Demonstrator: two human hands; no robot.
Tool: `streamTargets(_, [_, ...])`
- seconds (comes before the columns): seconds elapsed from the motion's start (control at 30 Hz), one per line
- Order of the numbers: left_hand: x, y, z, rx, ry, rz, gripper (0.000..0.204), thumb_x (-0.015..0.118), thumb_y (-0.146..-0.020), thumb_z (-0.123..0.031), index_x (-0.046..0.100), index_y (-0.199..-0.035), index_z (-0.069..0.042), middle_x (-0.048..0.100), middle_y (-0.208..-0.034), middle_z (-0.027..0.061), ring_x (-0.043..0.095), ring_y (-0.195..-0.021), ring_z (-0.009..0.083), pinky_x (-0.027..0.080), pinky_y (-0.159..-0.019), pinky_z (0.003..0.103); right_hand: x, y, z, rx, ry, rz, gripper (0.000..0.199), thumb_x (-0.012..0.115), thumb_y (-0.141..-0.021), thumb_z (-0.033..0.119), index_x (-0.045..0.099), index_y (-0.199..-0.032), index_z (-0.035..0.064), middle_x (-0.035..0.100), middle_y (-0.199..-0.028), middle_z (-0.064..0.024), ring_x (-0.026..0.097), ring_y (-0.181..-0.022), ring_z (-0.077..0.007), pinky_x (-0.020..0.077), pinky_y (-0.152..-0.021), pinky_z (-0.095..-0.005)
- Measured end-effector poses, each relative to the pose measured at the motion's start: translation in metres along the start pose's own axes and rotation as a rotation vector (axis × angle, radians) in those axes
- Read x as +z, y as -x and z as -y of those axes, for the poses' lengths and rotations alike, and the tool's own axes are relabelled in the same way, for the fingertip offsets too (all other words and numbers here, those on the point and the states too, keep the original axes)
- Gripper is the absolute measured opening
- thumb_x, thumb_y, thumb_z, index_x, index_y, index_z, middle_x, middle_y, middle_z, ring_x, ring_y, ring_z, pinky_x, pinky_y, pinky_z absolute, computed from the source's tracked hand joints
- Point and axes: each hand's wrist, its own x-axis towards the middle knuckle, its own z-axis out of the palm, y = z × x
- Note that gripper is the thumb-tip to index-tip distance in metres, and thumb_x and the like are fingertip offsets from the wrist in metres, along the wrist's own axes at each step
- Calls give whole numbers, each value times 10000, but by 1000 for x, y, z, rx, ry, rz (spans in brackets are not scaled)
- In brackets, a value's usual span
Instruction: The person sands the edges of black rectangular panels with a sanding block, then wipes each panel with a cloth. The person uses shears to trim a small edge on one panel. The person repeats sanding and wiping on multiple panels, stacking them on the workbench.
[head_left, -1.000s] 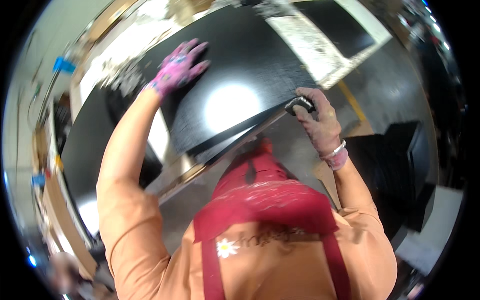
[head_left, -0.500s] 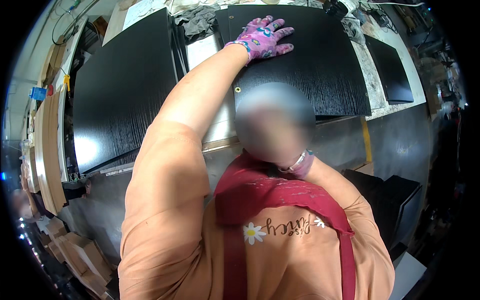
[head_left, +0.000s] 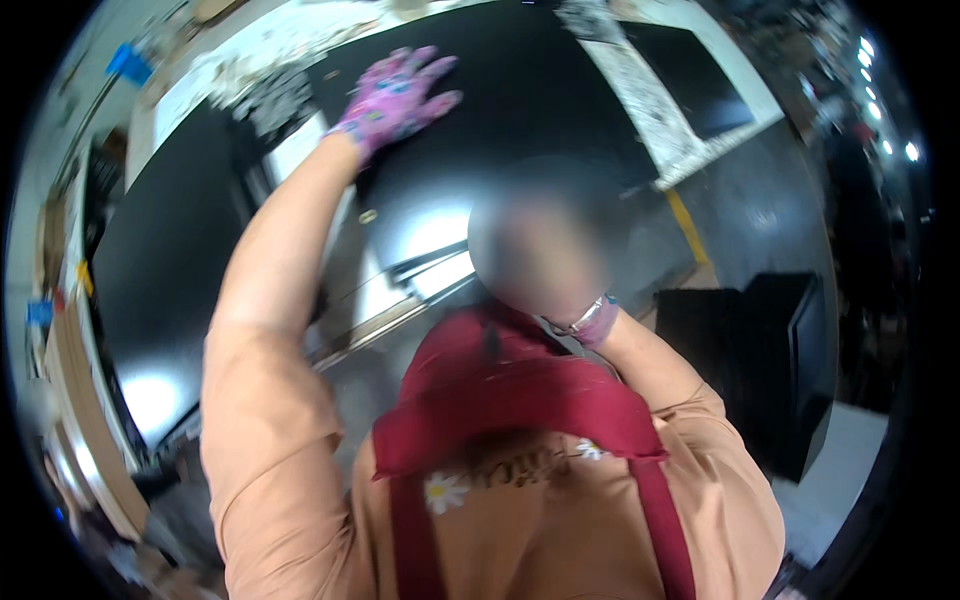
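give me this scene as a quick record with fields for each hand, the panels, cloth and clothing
left hand: patterned pink glove, fingers spread, on large black panel
right hand: blurred, grip unclear
other panels: left black panel; smaller black panel at right
cloth: grey cloth, bunched, between left and large panels
clothing: red apron, tan shirt

Dark script lettering (head_left: 508, 473) across an orange shirt (head_left: 540, 545), blurred, partly covered by a red apron (head_left: 520, 408)
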Motion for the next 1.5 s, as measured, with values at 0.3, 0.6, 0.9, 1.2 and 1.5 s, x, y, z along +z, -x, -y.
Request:
streamTargets(0.3, [-11, -2, -1, -30, -30, 150, 591, 438, -983, -462, 310, -1502, -210, 276, -1561, 111, 234, -1444, 341, 183, -1176, 444, -66, 37, -106, 272, 150, -208, 312, 720, -767, 193, 611, -1050, 117, 589, -946, -101, 595, -867, -312, 474, -762, -422])
streamTargets(0.6, [-13, -4, -2, -47, -10, 177, 598, 442, -970, -488, 339, -1492, -215, 283, -1557, 118, 238, -1441, 353, 172, -1181, 452, -122, 65, -204, 283, 331, -287, 296, 729, -783, 131, 620, -1051, 72, 598, -939, -106, 614, -858, -280, 488, -755, -375])
streamTargets(0.9, [-41, 18, -93, -139, 65, -59, 506, 612, -892, -360, 531, -1332, -124, 493, -1402, 141, 455, -1301, 351, 371, -1074, 474, -109, -113, -189, 184, -859, 360, 334, 587, -920, 179, 589, -1226, 48, 631, -1090, -49, 585, -940, -106, 457, -815, -245])
streamTargets(1.2, [-26, 47, -167, -516, 330, 4, 597, 528, -904, -528, 507, -1362, -147, 513, -1360, 173, 494, -1241, 380, 379, -1036, 493, 50, -199, 24, -750, -660, 1218, 346, 639, -861, 235, 632, -1172, 84, 630, -1181, -98, 589, -1107, -246, 454, -960, -352])
streamTargets(1.5, [-5, 64, -154, -425, 315, -38, 566, 530, -914, -540, 530, -1329, -154, 580, -1264, 123, 555, -1139, 297, 402, -983, 453, 92, -196, 73, -1151, -473, 1342, 321, 653, -799, 175, 659, -1111, 95, 660, -1057, -106, 624, -1027, -280, 489, -865, -387])
